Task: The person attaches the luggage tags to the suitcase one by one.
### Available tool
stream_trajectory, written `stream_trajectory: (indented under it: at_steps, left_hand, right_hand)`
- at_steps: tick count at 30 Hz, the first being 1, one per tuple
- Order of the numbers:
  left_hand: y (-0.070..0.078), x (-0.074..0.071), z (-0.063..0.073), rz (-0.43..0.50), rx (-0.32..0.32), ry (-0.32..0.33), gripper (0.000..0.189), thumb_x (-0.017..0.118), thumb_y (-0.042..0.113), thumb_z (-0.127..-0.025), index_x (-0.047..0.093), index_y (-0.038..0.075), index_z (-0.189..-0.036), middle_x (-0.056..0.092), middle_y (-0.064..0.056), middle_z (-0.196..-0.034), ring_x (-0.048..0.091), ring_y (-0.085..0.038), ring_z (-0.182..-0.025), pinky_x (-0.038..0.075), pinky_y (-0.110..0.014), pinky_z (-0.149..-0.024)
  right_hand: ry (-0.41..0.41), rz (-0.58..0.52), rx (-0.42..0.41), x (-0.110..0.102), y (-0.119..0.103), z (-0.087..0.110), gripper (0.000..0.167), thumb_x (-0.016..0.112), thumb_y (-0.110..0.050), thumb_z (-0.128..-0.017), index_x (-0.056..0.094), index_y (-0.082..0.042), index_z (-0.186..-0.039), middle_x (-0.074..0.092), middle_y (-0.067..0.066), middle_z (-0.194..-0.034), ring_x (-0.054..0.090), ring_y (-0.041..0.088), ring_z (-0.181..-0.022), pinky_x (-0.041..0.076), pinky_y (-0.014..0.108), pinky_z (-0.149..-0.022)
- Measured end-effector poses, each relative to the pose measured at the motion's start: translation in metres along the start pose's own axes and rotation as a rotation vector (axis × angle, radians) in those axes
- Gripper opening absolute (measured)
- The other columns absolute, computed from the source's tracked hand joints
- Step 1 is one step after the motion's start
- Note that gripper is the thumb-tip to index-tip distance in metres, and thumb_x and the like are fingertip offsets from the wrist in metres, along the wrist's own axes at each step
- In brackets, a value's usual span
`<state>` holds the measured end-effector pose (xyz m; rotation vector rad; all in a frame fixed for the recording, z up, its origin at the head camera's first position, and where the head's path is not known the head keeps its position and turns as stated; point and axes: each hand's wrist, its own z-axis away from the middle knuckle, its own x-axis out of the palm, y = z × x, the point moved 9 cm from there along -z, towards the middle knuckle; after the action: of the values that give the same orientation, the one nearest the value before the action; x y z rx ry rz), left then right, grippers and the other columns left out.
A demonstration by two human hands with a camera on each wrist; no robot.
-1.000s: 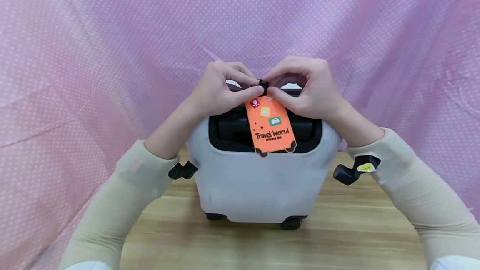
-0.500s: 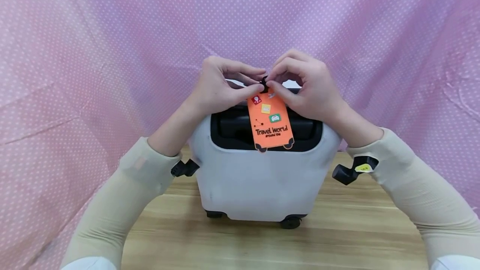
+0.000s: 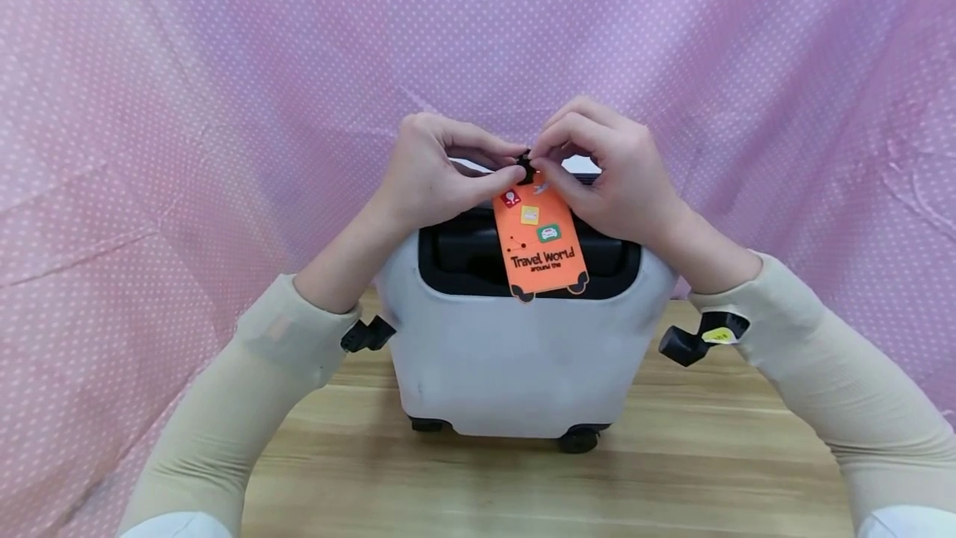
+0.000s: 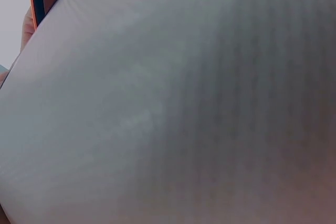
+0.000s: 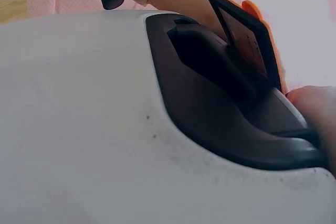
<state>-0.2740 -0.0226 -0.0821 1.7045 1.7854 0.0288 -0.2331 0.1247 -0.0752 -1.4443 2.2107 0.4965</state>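
A white suitcase (image 3: 515,364) stands upright in the head view, with a black handle recess (image 3: 465,254) near its top. An orange luggage tag (image 3: 539,235) printed "Travel World" hangs in front of that recess. My left hand (image 3: 436,177) pinches the tag's black strap (image 3: 526,168) between thumb and fingers. From the other side, my right hand (image 3: 633,173) pinches the strap close to its upper end. Fingers partly cover the strap, so how it is fastened is hidden. The right wrist view shows the dark-framed back of the tag (image 5: 245,38) beside the recess.
The suitcase rests on small black wheels (image 3: 578,440) on a wood-grain tabletop (image 3: 717,438). A pink dotted cloth (image 3: 299,40) hangs behind and to both sides. The pale suitcase shell (image 4: 105,108) fills most of the left wrist view.
Over the last second the tag has risen slightly with both hands. My right fingers have moved up a little along the strap. The last half second shows hardly any movement.
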Motion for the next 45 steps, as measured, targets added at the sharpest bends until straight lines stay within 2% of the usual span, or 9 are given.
stream_trajectory:
  at_steps: [6,15,22,31,38,45]
  left_hand:
    - [-0.003,0.000,0.000,-0.041,-0.030,-0.018,0.016,0.086,0.008,-0.085,0.086,0.003,-0.101,0.084,-0.012,-0.092,0.082,-0.018,-0.081,0.067,-0.025,-0.075]
    - [-0.003,0.003,-0.001,-0.015,-0.022,-0.031,0.023,0.092,0.008,-0.081,0.086,0.005,-0.103,0.084,-0.011,-0.098,0.082,-0.017,-0.088,0.067,-0.027,-0.075]
    - [-0.007,0.003,-0.003,-0.039,-0.063,-0.043,0.024,0.093,0.011,-0.081,0.086,0.007,-0.103,0.084,-0.009,-0.097,0.082,-0.016,-0.088,0.066,-0.026,-0.077]
    - [-0.008,0.005,-0.004,-0.065,-0.066,-0.046,0.021,0.092,0.011,-0.082,0.086,0.007,-0.102,0.084,-0.008,-0.096,0.082,-0.015,-0.087,0.066,-0.025,-0.079]
    - [-0.008,0.005,-0.004,-0.068,-0.071,-0.049,0.018,0.091,0.010,-0.082,0.087,0.006,-0.099,0.084,-0.008,-0.094,0.082,-0.015,-0.085,0.067,-0.026,-0.078]
    - [-0.006,0.007,-0.004,-0.052,-0.061,-0.062,0.013,0.090,0.009,-0.081,0.087,0.006,-0.093,0.084,-0.008,-0.090,0.081,-0.015,-0.082,0.067,-0.026,-0.076]
  right_hand:
    - [-0.025,-0.005,-0.002,0.003,0.000,0.000,0.008,0.073,0.003,-0.094,0.070,0.003,-0.101,0.072,0.015,-0.096,0.071,0.017,-0.089,0.057,0.012,-0.090]
    - [-0.044,-0.017,0.054,0.004,0.004,0.001,0.011,0.073,0.002,-0.096,0.068,0.008,-0.104,0.075,0.015,-0.097,0.076,0.016,-0.088,0.059,0.011,-0.090]
    - [-0.059,-0.027,0.078,0.006,0.007,0.001,0.011,0.070,0.002,-0.097,0.066,0.008,-0.106,0.074,0.016,-0.098,0.076,0.016,-0.088,0.058,0.011,-0.089]
    - [-0.062,-0.026,0.074,0.006,0.007,0.002,0.011,0.070,0.003,-0.097,0.065,0.008,-0.106,0.073,0.015,-0.097,0.075,0.014,-0.088,0.058,0.011,-0.089]
    - [-0.046,0.000,-0.013,0.004,-0.001,0.002,0.010,0.075,0.002,-0.094,0.069,0.005,-0.102,0.075,0.014,-0.094,0.074,0.018,-0.087,0.056,0.010,-0.095]
    - [-0.029,-0.037,-0.072,0.004,-0.005,0.004,0.006,0.071,0.006,-0.094,0.069,0.002,-0.098,0.074,0.013,-0.090,0.071,0.020,-0.085,0.053,0.010,-0.094]
